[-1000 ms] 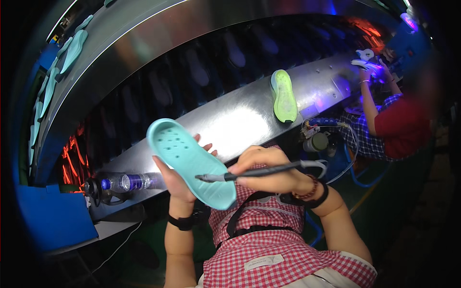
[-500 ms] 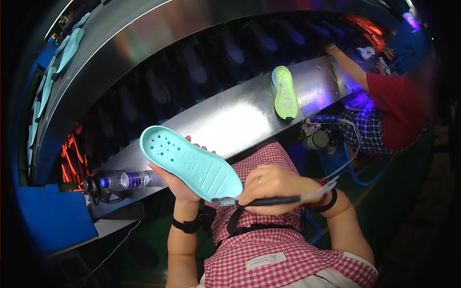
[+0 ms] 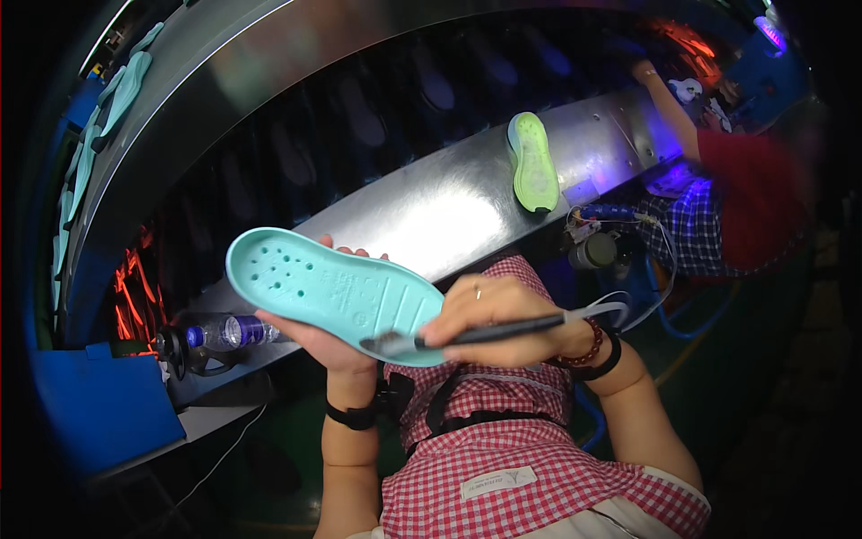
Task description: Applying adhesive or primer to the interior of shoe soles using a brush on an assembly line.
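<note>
A turquoise shoe sole lies tilted across my left hand, its holed end pointing left and its grooved end toward my right hand. The thumb shows along the near edge and fingertips curl over the far edge; the palm is hidden beneath. My right hand grips a brush with a black handle and a thin clear tube at its rear. The dark bristles rest at the sole's near edge, beside the grooves.
A yellow-green sole lies on the metal ledge. Plastic bottles lie at the left, near a blue box. More soles line the far left. A co-worker in a red sleeve reaches in at the right.
The sole has shifted left and slightly up in my left hand. The brush tip has moved left along the near edge. The co-worker's arm has moved a little further right.
</note>
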Motion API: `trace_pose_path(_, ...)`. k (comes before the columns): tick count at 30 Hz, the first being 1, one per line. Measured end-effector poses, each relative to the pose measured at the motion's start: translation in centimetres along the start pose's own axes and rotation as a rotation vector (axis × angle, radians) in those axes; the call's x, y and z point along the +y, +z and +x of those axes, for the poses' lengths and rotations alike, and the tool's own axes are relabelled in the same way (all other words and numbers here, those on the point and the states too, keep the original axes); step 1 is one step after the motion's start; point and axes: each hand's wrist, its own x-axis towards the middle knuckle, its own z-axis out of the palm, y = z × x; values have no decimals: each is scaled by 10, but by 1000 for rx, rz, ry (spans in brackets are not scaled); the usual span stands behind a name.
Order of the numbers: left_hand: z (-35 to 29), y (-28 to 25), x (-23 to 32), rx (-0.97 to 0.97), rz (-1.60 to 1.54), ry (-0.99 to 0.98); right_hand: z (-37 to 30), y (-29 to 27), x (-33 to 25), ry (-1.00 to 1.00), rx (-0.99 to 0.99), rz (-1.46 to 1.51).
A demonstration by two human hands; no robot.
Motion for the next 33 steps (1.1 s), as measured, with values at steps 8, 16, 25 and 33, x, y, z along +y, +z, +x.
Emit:
trace_pose_path(8,4,10,18,-67,134,118,-8,-13,9,81,22,71)
trace_pose_path(16,5,21,27,-83,112,87,-12,-9,18,218,32,519)
trace_pose_path(25,-23,33,-9,-132,-166,-58,-10,23,10,302,239,687)
trace_pose_path(33,-11,26,-4,-58,-95,-117,3,17,2,144,112,371)
